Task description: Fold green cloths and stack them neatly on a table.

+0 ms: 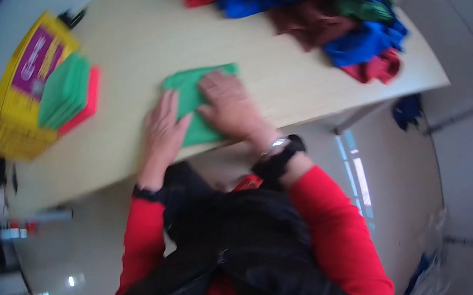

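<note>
A green cloth (195, 83), folded into a flat rectangle, lies at the table's near edge. On its left side rests my left hand (165, 126), fingers stretched out and pointing away from me. My right hand (231, 106) lies flat across its right part, fingers extended to the upper left. Neither hand grips anything; both press or rest on the fabric. Some blur softens the fingers. To the left, a stack of folded green cloths (64, 90) stands with a folded red cloth (92, 99) against it.
Behind that stack is a yellow and purple cardboard box (28, 81). A loose heap of blue, red, brown and green cloths (309, 13) covers the table's far side. The pale wooden table (136, 37) ends close to my body. A clear plastic bag (429, 283) lies on the floor at right.
</note>
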Demonstrator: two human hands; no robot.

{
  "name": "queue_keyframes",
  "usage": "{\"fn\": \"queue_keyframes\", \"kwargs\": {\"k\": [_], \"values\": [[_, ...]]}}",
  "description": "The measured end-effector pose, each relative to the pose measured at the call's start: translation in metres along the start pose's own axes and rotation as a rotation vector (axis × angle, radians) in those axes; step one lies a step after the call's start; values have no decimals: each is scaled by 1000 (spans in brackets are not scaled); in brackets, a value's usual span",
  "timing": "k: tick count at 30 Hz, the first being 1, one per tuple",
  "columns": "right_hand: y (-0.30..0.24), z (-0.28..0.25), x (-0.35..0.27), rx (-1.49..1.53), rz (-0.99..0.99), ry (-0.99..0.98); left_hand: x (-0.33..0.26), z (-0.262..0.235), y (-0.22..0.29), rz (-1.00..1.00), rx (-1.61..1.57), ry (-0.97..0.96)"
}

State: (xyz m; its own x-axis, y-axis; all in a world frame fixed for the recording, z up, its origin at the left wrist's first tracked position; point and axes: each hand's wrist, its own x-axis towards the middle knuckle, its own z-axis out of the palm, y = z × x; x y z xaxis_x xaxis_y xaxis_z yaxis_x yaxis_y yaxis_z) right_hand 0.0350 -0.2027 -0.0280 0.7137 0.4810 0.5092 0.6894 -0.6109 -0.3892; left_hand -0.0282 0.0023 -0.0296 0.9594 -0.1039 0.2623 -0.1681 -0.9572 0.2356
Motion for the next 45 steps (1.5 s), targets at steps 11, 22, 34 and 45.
{"fn": "queue_keyframes", "kwargs": {"k": [11,22,34,45], "values": [[2,-36,-24,-107,12,-128,-25,-14,-15,-90,-27,123],[-40,-12,7,-92,-146,-69,-29,-23,36,58,53,178],[15,-3,47,-253,16,-149,-42,-43,16,177,114,67],[-59,-51,24,-283,78,-314,-21,-45,-29,-84,-15,241]]}}
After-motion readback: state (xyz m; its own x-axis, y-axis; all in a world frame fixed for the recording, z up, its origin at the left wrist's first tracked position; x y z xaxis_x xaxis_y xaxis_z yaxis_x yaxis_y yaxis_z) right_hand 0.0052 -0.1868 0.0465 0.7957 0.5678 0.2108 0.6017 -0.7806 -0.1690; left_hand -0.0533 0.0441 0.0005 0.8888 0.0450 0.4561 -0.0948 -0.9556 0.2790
